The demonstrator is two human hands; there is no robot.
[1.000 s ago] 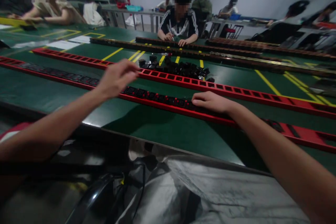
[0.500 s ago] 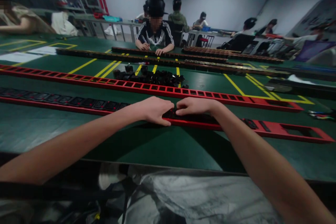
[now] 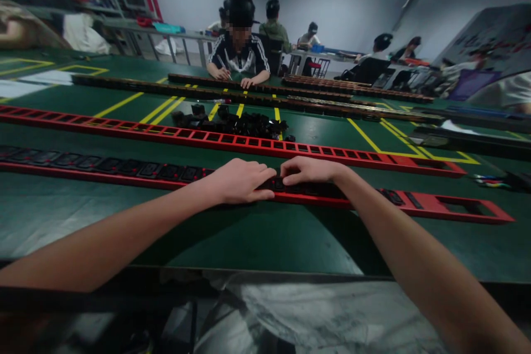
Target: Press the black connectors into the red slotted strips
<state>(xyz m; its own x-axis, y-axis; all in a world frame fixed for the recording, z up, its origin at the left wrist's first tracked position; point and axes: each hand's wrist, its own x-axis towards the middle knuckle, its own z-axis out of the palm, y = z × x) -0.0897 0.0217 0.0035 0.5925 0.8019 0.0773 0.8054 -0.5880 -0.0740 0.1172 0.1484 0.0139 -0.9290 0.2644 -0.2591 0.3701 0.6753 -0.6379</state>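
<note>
A long red slotted frame (image 3: 423, 204) lies across the green table in front of me, with square black plastic inserts (image 3: 149, 170) seated side by side along its left part. My left hand (image 3: 244, 181) straddles the frame, thumb along the near edge and fingers over the far side. Close to its right, my right hand (image 3: 311, 170) is curled, with thumb and index fingertips on a small black insert (image 3: 279, 183) in the frame between both hands. My fingers and palms hide part of the slots there.
A second red slotted frame (image 3: 286, 148) runs parallel behind. Beyond it lies a heap of black parts (image 3: 253, 124). Long dark rails (image 3: 199, 90) cross the table farther back. A co-worker (image 3: 238, 50) sits opposite with a pen-like tool. Cables (image 3: 493, 181) lie at the right.
The whole view has shifted slightly to the left. My left hand lies flatter over the frame, its fingers stretched farther right. My right hand stays at the same insert.
</note>
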